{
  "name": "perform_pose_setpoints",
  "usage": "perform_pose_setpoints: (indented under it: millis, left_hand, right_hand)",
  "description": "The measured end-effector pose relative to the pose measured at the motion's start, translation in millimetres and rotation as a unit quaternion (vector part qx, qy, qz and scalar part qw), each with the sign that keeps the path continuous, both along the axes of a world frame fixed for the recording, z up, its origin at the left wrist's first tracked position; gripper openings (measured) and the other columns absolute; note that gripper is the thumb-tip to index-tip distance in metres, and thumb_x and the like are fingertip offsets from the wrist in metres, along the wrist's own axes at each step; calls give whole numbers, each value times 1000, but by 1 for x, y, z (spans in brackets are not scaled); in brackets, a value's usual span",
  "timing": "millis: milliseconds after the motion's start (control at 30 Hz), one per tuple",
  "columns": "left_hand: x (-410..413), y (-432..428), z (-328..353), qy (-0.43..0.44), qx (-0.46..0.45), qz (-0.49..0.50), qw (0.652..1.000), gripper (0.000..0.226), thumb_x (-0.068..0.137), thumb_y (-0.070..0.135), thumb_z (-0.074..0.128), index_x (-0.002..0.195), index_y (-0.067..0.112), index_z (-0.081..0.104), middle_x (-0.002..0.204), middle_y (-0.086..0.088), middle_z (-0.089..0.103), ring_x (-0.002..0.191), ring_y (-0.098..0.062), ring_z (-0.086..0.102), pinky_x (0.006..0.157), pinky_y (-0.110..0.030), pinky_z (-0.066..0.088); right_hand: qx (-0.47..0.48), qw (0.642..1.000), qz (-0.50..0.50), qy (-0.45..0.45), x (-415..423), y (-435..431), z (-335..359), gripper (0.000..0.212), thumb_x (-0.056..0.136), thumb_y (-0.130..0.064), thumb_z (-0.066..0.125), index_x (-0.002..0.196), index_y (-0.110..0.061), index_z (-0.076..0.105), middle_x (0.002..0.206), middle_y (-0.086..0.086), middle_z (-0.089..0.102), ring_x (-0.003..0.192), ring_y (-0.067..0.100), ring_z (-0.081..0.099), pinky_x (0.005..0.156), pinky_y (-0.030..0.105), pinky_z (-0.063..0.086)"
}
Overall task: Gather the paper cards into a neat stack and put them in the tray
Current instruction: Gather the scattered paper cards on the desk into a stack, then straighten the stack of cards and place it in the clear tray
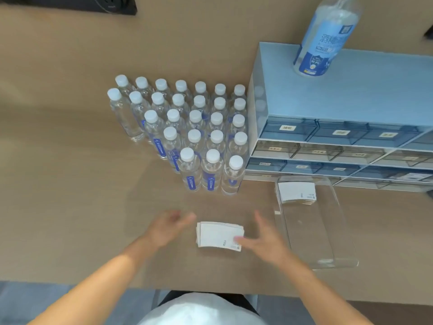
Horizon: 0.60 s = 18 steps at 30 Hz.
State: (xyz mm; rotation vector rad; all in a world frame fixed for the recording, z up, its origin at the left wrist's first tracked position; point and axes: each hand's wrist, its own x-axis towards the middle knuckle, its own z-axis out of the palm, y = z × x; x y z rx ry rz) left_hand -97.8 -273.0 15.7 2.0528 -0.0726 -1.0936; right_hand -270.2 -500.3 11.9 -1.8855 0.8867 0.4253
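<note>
White card stack [219, 235] between open hands — right grip [264, 240] touching.

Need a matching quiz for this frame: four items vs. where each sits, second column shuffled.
Items:
1. card stack
2. tray
3. big bottle
4. small bottles

Places:
A. on top of the drawer unit
B. on the table between left hand and right hand
C. left of the drawer unit
D. right of the right hand, some cards at its far end

Pairs: 1-B, 2-D, 3-A, 4-C
</note>
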Motion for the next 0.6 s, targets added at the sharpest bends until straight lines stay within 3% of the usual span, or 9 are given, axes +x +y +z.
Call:
perform_pose_setpoints:
  millis: [67, 100, 167, 233, 300, 333, 433, 533, 600]
  left_hand:
    - [7, 20, -5, 179, -50, 196, 963, 87, 75, 77, 53, 122, 3, 58, 125, -13, 62, 106, -28, 63, 100, -44, 48]
    - [7, 25, -7, 262, -84, 252, 928, 89, 85, 72, 44, 134, -2, 48, 136, -21, 55, 114, -33, 60, 101, -45, 46]
    - [-2, 23, -3, 348, -123, 281, 886, 95, 89, 71, 32, 144, -7, 31, 145, -25, 44, 127, -37, 50, 106, -46, 39]
    - [-18, 3, 2, 364, -122, 265, 884, 101, 88, 75, 27, 146, -7, 26, 141, -22, 48, 127, -34, 49, 108, -43, 35]
    - [-32, -20, 9, 346, -89, 226, 907, 101, 87, 77, 23, 142, -6, 35, 131, -16, 58, 119, -29, 54, 107, -38, 34]
    - [-35, -30, 12, 331, -69, 202, 919, 100, 86, 78, 22, 139, -4, 44, 127, -16, 62, 116, -27, 58, 110, -37, 32]
    - [-32, -37, 12, 318, -36, 163, 933, 102, 85, 80, 20, 136, -4, 48, 129, -17, 62, 122, -29, 55, 116, -38, 27]
    - [-23, -28, 8, 316, -38, 200, 927, 105, 85, 79, 23, 146, -6, 28, 150, -20, 40, 139, -31, 39, 119, -41, 23]
    - [-24, -27, 4, 295, -42, 218, 929, 101, 87, 76, 26, 145, -6, 30, 147, -20, 44, 135, -31, 44, 115, -40, 32]
  right_hand:
    - [104, 978, -179, 1, -9, -7, 7, 108, 67, -60, 78, 152, -19, 25, 155, -4, 35, 141, 15, 36, 115, 29, 27]
    - [155, 957, -246, 10, -9, -8, 7, 101, 69, -60, 76, 150, -19, 31, 153, -5, 39, 138, 16, 41, 116, 34, 30]
    - [244, 916, -319, 11, -3, 0, 6, 86, 79, -56, 69, 148, -16, 35, 152, 0, 41, 137, 18, 42, 118, 38, 31]
    - [284, 900, -329, 14, 9, 18, 7, 68, 89, -53, 59, 141, -12, 45, 138, 1, 57, 129, 17, 51, 112, 35, 37]
    - [293, 906, -305, 22, 22, 40, 10, 48, 92, -54, 52, 114, -13, 65, 103, 0, 76, 104, 16, 66, 95, 29, 45]
    - [279, 916, -288, 27, 27, 48, 10, 46, 91, -55, 51, 104, -15, 68, 96, 1, 77, 98, 17, 67, 94, 30, 45]
    - [219, 937, -269, 38, 31, 53, 10, 47, 89, -57, 51, 98, -16, 72, 98, 3, 76, 101, 20, 66, 102, 35, 42]
    - [182, 942, -278, 41, 24, 42, 12, 37, 91, -52, 52, 85, -21, 71, 88, -5, 72, 87, 9, 60, 90, 34, 37]
    - [154, 948, -275, 48, 22, 38, 11, 35, 92, -51, 50, 77, -25, 69, 81, -12, 67, 79, 4, 55, 86, 33, 34]
